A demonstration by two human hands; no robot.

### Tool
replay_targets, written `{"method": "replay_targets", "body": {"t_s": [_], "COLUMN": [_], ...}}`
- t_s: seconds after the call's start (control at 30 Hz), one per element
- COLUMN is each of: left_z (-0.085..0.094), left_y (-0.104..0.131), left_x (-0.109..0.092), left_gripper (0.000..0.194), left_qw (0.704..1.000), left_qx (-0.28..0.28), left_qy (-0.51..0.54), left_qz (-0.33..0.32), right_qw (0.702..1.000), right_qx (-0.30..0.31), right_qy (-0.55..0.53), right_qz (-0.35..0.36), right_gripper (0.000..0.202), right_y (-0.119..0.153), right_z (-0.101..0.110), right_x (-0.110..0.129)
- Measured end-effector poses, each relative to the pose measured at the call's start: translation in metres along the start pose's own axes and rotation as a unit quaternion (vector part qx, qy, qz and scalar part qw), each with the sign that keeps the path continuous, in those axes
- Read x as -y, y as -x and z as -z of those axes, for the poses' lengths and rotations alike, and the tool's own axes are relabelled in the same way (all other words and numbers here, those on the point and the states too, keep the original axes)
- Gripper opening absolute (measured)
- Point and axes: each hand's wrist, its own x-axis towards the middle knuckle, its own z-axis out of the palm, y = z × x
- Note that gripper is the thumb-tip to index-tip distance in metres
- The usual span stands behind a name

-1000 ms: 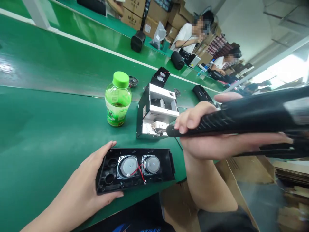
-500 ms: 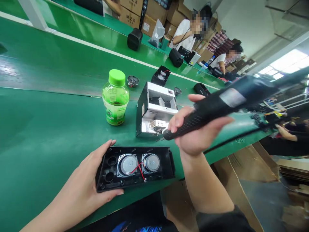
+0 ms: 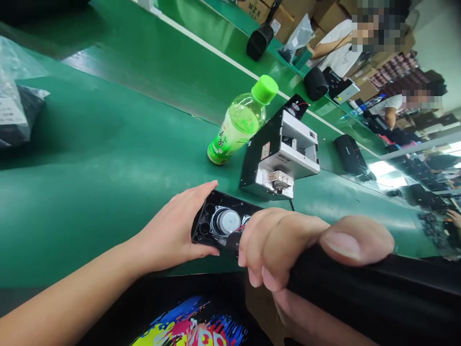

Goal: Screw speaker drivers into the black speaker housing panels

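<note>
My left hand (image 3: 175, 226) grips the left end of a black speaker housing (image 3: 232, 198), thumb on the near side and fingers on the far side. Inside the housing is a round silver-backed speaker driver (image 3: 229, 221); a second one is mostly hidden behind my right hand. Large in the foreground, my right hand (image 3: 284, 240) is wrapped round a thick black electric screwdriver (image 3: 374, 288). Its front end reaches over the near side of the housing; whether the bit touches cannot be made out. Beyond the housing stands a black and white screw feeder (image 3: 266, 163).
A green-capped drink bottle (image 3: 237, 127) stands left of the feeder. On the far left lies a plastic bag (image 3: 16, 110) with dark contents. Black speakers (image 3: 351, 154) stand farther along the green bench (image 3: 118, 158). Two people work across from me.
My right hand has brought the electric screwdriver from beside the feeder down over the housing. The view has swung left. My left hand keeps its hold on the housing.
</note>
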Motion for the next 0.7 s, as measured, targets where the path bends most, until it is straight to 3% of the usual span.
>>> {"method": "replay_targets", "body": {"t_s": [0.13, 0.37, 0.53, 0.7], "left_z": [0.003, 0.000, 0.005, 0.008], "left_y": [-0.002, -0.006, -0.009, -0.009], "left_x": [-0.003, -0.006, -0.010, -0.012], "left_gripper": [0.152, 0.158, 0.158, 0.148], "left_qw": [1.000, 0.999, 0.999, 0.999], "left_qx": [0.009, 0.011, 0.017, 0.019], "left_qy": [0.012, 0.031, 0.042, 0.043], "left_qz": [0.010, 0.021, 0.025, 0.013], "right_qw": [0.999, 1.000, 0.999, 0.999], "right_qx": [-0.024, -0.027, -0.018, 0.043], "right_qy": [-0.016, -0.008, -0.030, 0.011], "right_qz": [0.027, 0.013, -0.001, 0.023], "right_gripper": [0.034, 0.046, 0.043, 0.029], "right_y": [0.008, 0.006, 0.004, 0.012], "right_z": [-0.015, -0.014, -0.014, -0.016], "right_x": [0.003, -0.009, -0.012, -0.019]}}
